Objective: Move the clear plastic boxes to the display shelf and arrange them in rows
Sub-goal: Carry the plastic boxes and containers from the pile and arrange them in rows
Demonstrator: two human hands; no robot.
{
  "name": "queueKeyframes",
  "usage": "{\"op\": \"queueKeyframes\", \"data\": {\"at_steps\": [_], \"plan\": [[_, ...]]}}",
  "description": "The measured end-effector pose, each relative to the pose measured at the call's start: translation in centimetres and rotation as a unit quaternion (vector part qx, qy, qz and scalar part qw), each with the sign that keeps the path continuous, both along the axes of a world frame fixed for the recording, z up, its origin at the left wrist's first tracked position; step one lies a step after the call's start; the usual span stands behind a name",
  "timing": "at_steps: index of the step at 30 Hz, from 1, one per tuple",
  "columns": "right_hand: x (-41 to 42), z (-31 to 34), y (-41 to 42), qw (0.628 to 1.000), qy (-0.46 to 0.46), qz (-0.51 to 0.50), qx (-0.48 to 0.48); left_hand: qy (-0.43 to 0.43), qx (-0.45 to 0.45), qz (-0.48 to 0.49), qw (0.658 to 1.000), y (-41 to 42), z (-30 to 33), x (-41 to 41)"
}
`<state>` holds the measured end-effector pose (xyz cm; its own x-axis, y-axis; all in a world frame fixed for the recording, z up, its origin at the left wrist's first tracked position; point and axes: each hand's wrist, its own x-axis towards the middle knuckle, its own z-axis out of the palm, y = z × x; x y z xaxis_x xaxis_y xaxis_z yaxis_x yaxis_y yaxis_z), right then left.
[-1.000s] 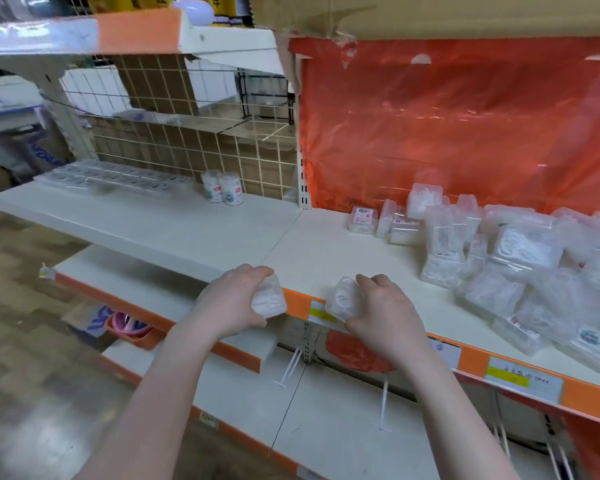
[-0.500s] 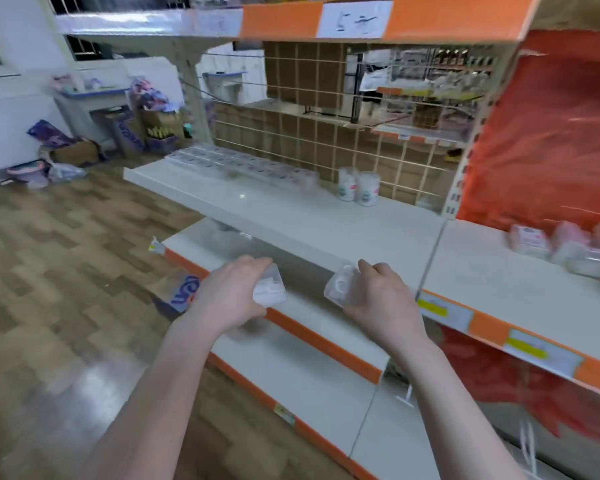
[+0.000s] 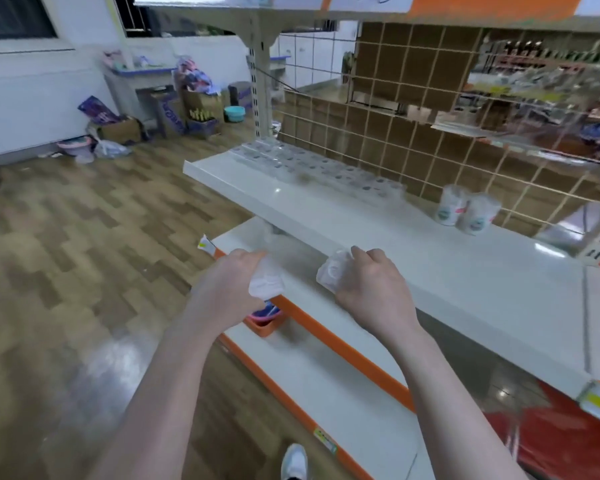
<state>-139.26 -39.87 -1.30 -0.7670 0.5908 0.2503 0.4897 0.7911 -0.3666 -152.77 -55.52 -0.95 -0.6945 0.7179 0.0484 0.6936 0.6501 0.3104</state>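
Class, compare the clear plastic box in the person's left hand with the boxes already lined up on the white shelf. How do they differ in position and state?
The held box is gripped in the left hand, off the shelf; the row of boxes lies on the white shelf.
The held box is single; the row of boxes sits side by side, rows along the wire grid.
The held box is in front of the shelf's edge; the row lies at the back.
Both are clear plastic.

Boxes row point(image 3: 312, 171) at shelf point(image 3: 361, 230) rear-left; 2 tubs point(image 3: 465, 209) to its right.

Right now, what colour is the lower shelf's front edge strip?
Orange, on the lower shelf's edge strip; clearest in the head view.
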Motion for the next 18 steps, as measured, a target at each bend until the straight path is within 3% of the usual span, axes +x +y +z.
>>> {"op": "queueKeyframes", "data": {"at_steps": [10,18], "plan": [[-14.8,-0.5,7.2,0.998,-0.011,-0.010,-0.060,-0.010,-0.025,0.005,1.000,6.4,1.7,-14.0],[-21.9,-0.6,11.1,0.994,-0.054,-0.058,-0.081,-0.019,-0.039,-0.059,0.997,12.0,2.0,-22.4]]}}
